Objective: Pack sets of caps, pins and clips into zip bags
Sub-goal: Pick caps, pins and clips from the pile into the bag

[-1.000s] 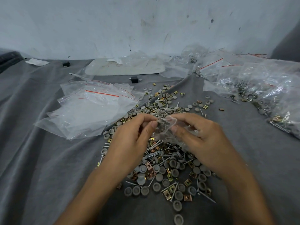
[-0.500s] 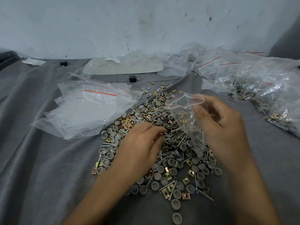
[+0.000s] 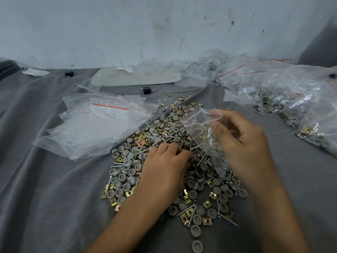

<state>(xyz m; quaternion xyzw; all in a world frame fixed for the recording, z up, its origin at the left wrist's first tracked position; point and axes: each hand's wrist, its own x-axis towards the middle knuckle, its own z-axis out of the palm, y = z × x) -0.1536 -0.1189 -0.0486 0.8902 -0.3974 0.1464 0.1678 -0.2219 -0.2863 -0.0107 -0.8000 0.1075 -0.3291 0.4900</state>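
Your right hand (image 3: 242,143) holds a small clear zip bag (image 3: 202,136) with a red seal line by its open mouth. The grip is closed on the plastic between thumb and fingers, and the bag hangs over the right side of the heap. Pins and brass clips show at the bag, but I cannot tell whether they are inside it or lie behind it. The mouth is unsealed, so I judge this set unfinished.

Your left hand (image 3: 164,165) lies fingers-down on the loose heap (image 3: 127,172) of grey round plastic caps, thin metal pins and brass-coloured square clips in the middle of the grey cloth (image 3: 45,179). Its fingertips are buried among the parts, so I cannot tell whether that grip holds anything.

A mound of filled clear bags (image 3: 291,99) lies toward the cloth's far right edge, so many sets seem done. A stack of empty clear zip bags (image 3: 94,128) lies left of the heap. The heap is large, so much packing likely remains.
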